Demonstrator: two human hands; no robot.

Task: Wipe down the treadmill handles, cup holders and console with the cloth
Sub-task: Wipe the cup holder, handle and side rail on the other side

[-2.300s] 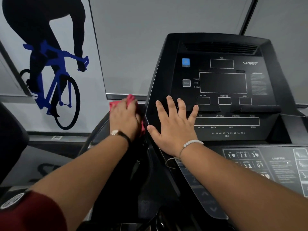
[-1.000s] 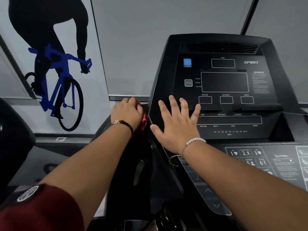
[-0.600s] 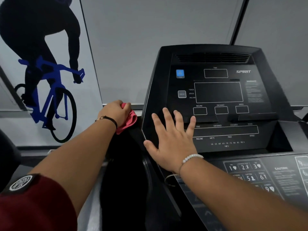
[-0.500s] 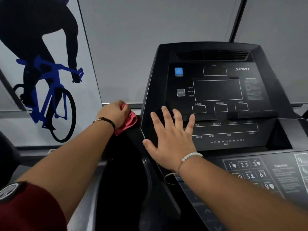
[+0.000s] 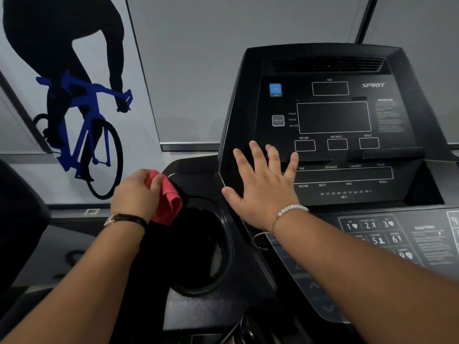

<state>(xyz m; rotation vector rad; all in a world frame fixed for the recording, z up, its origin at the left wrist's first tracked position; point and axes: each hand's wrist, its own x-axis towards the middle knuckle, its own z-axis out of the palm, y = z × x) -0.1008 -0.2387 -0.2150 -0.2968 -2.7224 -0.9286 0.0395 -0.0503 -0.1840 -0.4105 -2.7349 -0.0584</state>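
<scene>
The black treadmill console fills the right half of the head view, its screens dark. My right hand lies flat on the console's lower left face, fingers spread, holding nothing. My left hand grips a bunched pink cloth and presses it against the far left rim of the black cup holder, a deep round well left of the console. Part of the cloth hangs down over the rim. A grey keypad panel with numbered buttons sits under my right forearm.
A wall graphic of a cyclist on a blue bike covers the left wall. A dark rounded piece of another machine stands at the far left edge. A grey wall ledge runs behind the console.
My left hand has drawn back with the cloth, from the far edge left of the console to the cup holder's rim. The view tilted down, showing the cup holder well. My right hand stayed put.
</scene>
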